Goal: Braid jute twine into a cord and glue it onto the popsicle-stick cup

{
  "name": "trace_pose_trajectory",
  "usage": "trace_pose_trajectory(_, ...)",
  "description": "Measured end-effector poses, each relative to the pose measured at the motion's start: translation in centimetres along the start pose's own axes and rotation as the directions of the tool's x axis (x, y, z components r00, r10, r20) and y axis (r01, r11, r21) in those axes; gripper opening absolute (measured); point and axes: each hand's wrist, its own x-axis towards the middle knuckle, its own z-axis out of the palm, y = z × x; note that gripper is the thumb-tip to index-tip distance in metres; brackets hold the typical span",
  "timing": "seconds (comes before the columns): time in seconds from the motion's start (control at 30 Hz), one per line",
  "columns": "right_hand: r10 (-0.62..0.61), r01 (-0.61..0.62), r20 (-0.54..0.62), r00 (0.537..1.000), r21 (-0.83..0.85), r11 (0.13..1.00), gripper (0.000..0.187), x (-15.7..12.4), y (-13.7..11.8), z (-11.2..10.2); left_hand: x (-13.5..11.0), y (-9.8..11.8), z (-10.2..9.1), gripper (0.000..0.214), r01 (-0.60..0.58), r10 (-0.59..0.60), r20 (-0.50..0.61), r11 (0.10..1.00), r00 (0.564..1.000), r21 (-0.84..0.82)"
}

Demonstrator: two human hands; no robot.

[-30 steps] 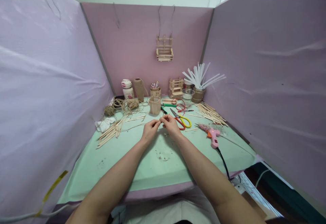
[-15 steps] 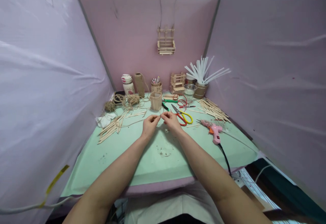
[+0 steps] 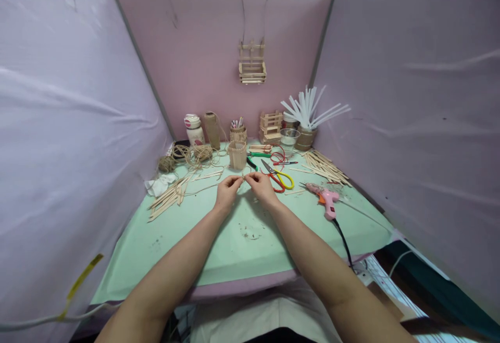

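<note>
My left hand point(image 3: 228, 191) and my right hand point(image 3: 261, 186) meet above the middle of the table, fingertips pinched on a thin piece of twine point(image 3: 243, 177). A strand of it trails off to the left of my left hand across the table. Just behind my fingers stands a small cup made of wooden sticks point(image 3: 237, 155). Scissors point(image 3: 279, 175) with one red and one yellow handle lie to the right of my right hand. How the twine is looped between the fingers is too small to tell.
A pink glue gun point(image 3: 326, 198) with a black cord lies at the right. Wooden sticks lie in piles at left point(image 3: 167, 201) and right point(image 3: 326, 166). Tangled twine point(image 3: 197, 156), a white jar point(image 3: 194, 130), green pliers point(image 3: 258, 154) and a clear cup point(image 3: 289, 141) stand or lie behind.
My hands have come slightly apart at the fingertips, with the twine still pinched between them. The whole view has shifted a little; the things on the table stay in place.
</note>
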Motion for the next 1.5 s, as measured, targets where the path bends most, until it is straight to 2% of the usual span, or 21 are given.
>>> trace_pose_trajectory(0.07, 0.006, -0.007, 0.006, 1.0, 0.007, 1.0, 0.024, 0.0, 0.1, 0.0, 0.1, 0.0, 0.0, 0.023, 0.053, -0.052, 0.014, 0.996, 0.999, -0.073)
trace_pose_trajectory(0.17, 0.02, -0.021, 0.028, 0.999, 0.02, 1.0, 0.024, 0.1, 0.2, 0.0, 0.2, 0.0, -0.1, 0.025, 0.154, -0.13, 0.131, 0.969, 0.983, -0.194)
trace_pose_trajectory(0.27, -0.012, 0.012, 0.017, 1.0, -0.005, 1.0, 0.021, 0.1, 0.2, 0.0, 0.3, 0.0, -0.1, 0.027, 0.186, -0.151, 0.172, 0.96, 0.974, -0.21)
trace_pose_trajectory(0.33, -0.094, 0.091, -0.053, 0.994, -0.055, 0.994, 0.017, 0.0, 0.0, 0.0, 0.3, 0.0, -0.2, 0.028, 0.146, -0.13, 0.109, 0.977, 0.985, -0.155)
trace_pose_trajectory(0.43, -0.286, 0.256, -0.16, 0.945, -0.187, 0.948, 0.011, -0.4, -0.5, 0.0, 0.4, -0.3, -0.2, 0.026, 0.044, -0.042, 0.029, 0.998, 0.999, -0.047)
trace_pose_trajectory(0.53, -0.393, 0.348, -0.146, 0.908, -0.261, 0.9, 0.01, -0.7, -0.8, 0.1, 0.4, -0.6, -0.3, 0.022, -0.06, 0.06, -0.004, 0.998, 0.998, 0.019)
trace_pose_trajectory(0.7, -0.378, 0.343, -0.077, 0.922, -0.287, 0.895, 0.013, -0.8, -0.5, 0.2, 0.6, -1.2, -0.5, 0.021, -0.146, 0.148, -0.028, 0.987, 0.989, 0.061)
trace_pose_trajectory(0.9, -0.333, 0.307, -0.066, 0.941, -0.248, 0.919, 0.014, -0.6, -0.3, 0.1, 0.3, -0.6, -0.6, 0.015, -0.269, 0.27, 0.015, 0.948, 0.963, 0.171)
trace_pose_trajectory(1.03, -0.352, 0.316, -0.074, 0.933, -0.297, 0.901, 0.011, -0.6, -0.3, 0.1, 0.0, -0.2, -0.4, 0.014, -0.276, 0.279, 0.017, 0.939, 0.96, 0.206)
trace_pose_trajectory(1.13, -0.385, 0.34, -0.078, 0.92, -0.333, 0.879, 0.01, -0.7, -0.2, 0.2, -0.1, -0.2, 0.0, 0.015, -0.149, 0.153, -0.031, 0.982, 0.988, 0.116)
trace_pose_trajectory(1.2, -0.403, 0.361, -0.067, 0.913, -0.33, 0.872, 0.008, -0.8, -0.3, 0.3, 0.0, -0.2, 0.1, 0.015, 0.027, -0.028, -0.031, 0.999, 0.999, -0.038)
trace_pose_trajectory(1.23, -0.41, 0.372, -0.056, 0.91, -0.324, 0.87, 0.008, -0.9, -0.3, 0.3, 0.1, -0.1, 0.1, 0.014, 0.132, -0.133, 0.003, 0.982, 0.991, -0.133)
trace_pose_trajectory(1.3, -0.419, 0.395, -0.015, 0.908, -0.31, 0.865, 0.007, -1.0, -0.5, 0.4, 0.3, 0.1, -0.2, 0.013, 0.342, -0.319, 0.126, 0.892, 0.939, -0.294)
trace_pose_trajectory(1.37, -0.42, 0.411, 0.034, 0.907, -0.284, 0.866, 0.007, -1.1, -0.7, 0.4, 0.5, 0.3, -0.6, 0.013, 0.501, -0.436, 0.249, 0.779, 0.865, -0.377)
trace_pose_trajectory(1.43, -0.406, 0.404, 0.047, 0.913, -0.25, 0.88, 0.008, -1.2, -0.7, 0.4, 0.6, 0.5, -0.9, 0.015, 0.565, -0.472, 0.312, 0.722, 0.824, -0.4)
trace_pose_trajectory(1.5, -0.366, 0.364, 0.028, 0.93, -0.212, 0.907, 0.01, -1.1, -0.7, 0.3, 0.5, 0.6, -1.0, 0.019, 0.508, -0.42, 0.291, 0.763, 0.859, -0.399)
